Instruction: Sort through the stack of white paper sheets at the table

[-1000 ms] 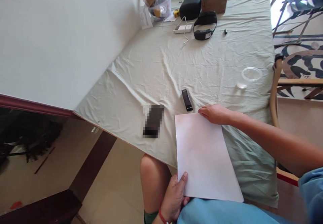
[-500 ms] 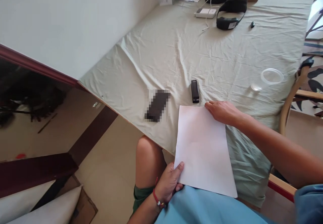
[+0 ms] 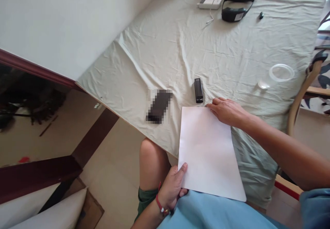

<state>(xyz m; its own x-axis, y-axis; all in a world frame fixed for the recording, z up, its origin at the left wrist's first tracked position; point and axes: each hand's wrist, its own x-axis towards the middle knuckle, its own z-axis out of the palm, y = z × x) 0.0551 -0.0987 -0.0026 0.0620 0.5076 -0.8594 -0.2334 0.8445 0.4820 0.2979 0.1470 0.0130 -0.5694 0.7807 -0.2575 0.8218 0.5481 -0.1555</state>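
White paper (image 3: 207,153) stretches from my lap onto the near part of the table; whether it is one sheet or a thin stack, I cannot tell. My left hand (image 3: 174,184) grips its near left corner, thumb on top and fingers beneath. At the far edge, my right hand (image 3: 224,111) has its fingers closed on the paper, with the fingertips partly hidden. Just beyond that edge lies a black stapler (image 3: 198,90). A dark, blurred-out rectangular object (image 3: 159,107), perhaps a phone, rests left of the paper.
A wrinkled pale green cloth (image 3: 144,60) covers the table. Toward the right stands a clear plastic tub (image 3: 281,73). Farther back are a black strapped headset (image 3: 235,14), a white box with a cable (image 3: 210,3) and a small black item (image 3: 261,15). A wooden chair (image 3: 296,101) is at right.
The view has shifted slightly, so the far objects sit higher in the picture. My right hand has moved a little left along the paper's far edge; my left hand keeps its grip.
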